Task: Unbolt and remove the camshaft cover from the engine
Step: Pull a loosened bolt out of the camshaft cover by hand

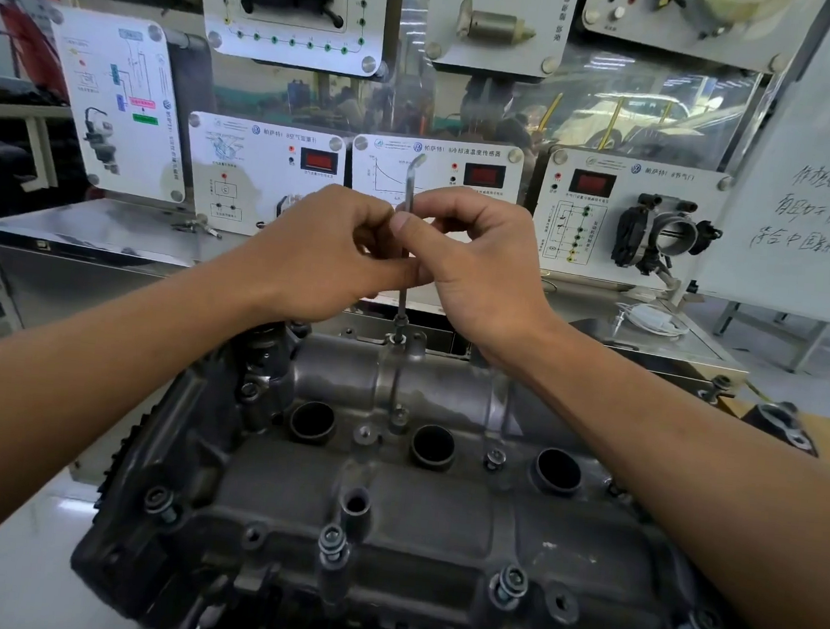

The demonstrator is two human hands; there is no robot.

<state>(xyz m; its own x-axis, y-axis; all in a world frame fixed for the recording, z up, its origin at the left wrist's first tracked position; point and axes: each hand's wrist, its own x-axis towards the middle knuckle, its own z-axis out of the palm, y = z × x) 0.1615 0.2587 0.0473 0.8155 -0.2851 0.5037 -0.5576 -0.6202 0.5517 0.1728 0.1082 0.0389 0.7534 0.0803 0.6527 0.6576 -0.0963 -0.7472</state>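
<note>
Hands: left hand (328, 251) and right hand (477, 269) both pinch the wrench (410, 188) shaft, fingers curled round it.
Wrench: upright, tip in a bolt (397, 335) at the far edge of the cover (387, 492), seated I think.
Tip: keep it plumb, twirl lightly.
Cover: below the hands, not lifted; near-edge bolts (333, 543) stand raised.
Room: steel bench (109, 232), training boards (265, 170) behind.

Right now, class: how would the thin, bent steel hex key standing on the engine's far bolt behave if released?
The thin bent steel hex key looks stiff, probably light. Standing tall on the small bolt, it would likely tip. Being smooth, it may slip.
</note>
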